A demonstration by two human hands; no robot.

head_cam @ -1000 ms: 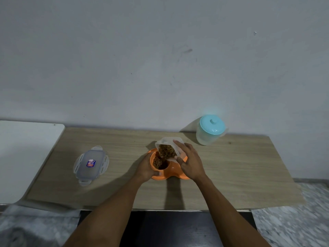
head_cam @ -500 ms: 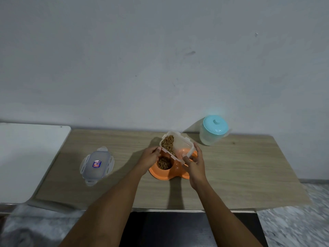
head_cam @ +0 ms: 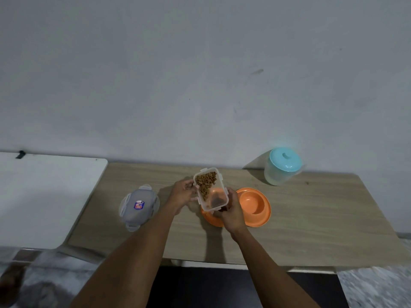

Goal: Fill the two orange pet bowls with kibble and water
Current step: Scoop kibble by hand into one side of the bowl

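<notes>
A clear plastic container (head_cam: 211, 188) with brown kibble piled at its far end is held up over the left orange bowl (head_cam: 213, 218). My left hand (head_cam: 183, 193) grips its left side and my right hand (head_cam: 231, 210) grips its near right corner. The left bowl is mostly hidden behind the container and my right hand; dark kibble shows through the container's clear wall. The right orange bowl (head_cam: 254, 206), joined to the left one, holds nothing. A clear water jug with a blue lid (head_cam: 282, 165) stands at the table's back right.
The container's grey lid (head_cam: 138, 205) lies on the wooden table (head_cam: 311, 218) to the left of my hands. A white surface (head_cam: 44, 196) adjoins the table on the left. A wall rises right behind the table.
The container has been tipped back from pouring and lifted, and its kibble has slid to the far end. My left hand moved from the bowl onto the container's side.
</notes>
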